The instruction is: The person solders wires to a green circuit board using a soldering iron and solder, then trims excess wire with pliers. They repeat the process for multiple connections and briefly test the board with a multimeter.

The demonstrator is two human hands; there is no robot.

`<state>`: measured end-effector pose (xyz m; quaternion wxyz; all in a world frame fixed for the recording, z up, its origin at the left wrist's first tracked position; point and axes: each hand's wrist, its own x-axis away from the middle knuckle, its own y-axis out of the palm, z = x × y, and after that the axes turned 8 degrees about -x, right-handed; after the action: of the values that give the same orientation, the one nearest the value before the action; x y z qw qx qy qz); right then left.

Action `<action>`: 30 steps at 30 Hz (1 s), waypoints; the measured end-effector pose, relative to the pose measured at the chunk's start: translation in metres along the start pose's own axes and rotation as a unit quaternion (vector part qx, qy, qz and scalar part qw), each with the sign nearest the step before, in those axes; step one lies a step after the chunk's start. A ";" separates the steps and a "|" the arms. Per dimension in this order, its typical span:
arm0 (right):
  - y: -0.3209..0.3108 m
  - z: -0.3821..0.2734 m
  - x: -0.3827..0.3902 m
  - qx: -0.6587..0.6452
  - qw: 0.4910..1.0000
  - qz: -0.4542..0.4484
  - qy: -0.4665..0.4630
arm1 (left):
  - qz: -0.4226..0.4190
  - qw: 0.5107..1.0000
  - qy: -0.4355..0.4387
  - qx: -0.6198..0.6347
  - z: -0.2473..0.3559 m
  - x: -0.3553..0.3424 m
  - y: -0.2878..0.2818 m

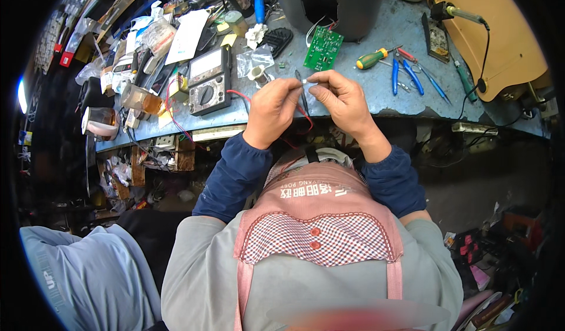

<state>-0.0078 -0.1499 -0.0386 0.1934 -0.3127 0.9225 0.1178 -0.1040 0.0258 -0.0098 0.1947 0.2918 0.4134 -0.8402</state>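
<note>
My left hand and my right hand meet above the front edge of the bench, fingertips pinched close together. A tiny pale piece shows between them, too small to name. A slim black test probe runs between the hands; whether fingers touch it I cannot tell. A red test lead passes from the analog multimeter behind my left hand. Just beyond my fingertips, a green circuit board leans by a dark box-shaped appliance, with wires running into its opening.
Right of the board lie a green-and-yellow screwdriver, blue-handled pliers and a soldering iron with a black cord. A solder spool stands near my left hand. Jars and clutter crowd the left. Another person's sleeve is at lower left.
</note>
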 end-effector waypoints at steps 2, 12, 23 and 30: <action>-0.006 -0.003 -0.002 -0.048 0.996 0.013 0.070 | -0.020 0.999 0.028 -0.011 -0.001 -0.009 0.004; -0.008 -0.005 -0.011 -0.222 0.924 0.304 0.067 | 0.023 0.999 -0.025 0.007 -0.003 -0.067 0.043; -0.187 -0.083 -0.103 -0.031 0.862 0.481 -0.157 | 0.013 0.987 -0.087 0.137 -0.059 -0.090 0.055; -0.257 -0.077 -0.118 0.061 0.886 0.397 -0.232 | 0.028 0.990 -0.006 0.139 -0.052 -0.091 0.049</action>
<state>0.2165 -0.3129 0.0569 0.3574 0.1286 0.9038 0.1972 0.0097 0.0473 -0.0044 0.1786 0.3221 0.2831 -0.8856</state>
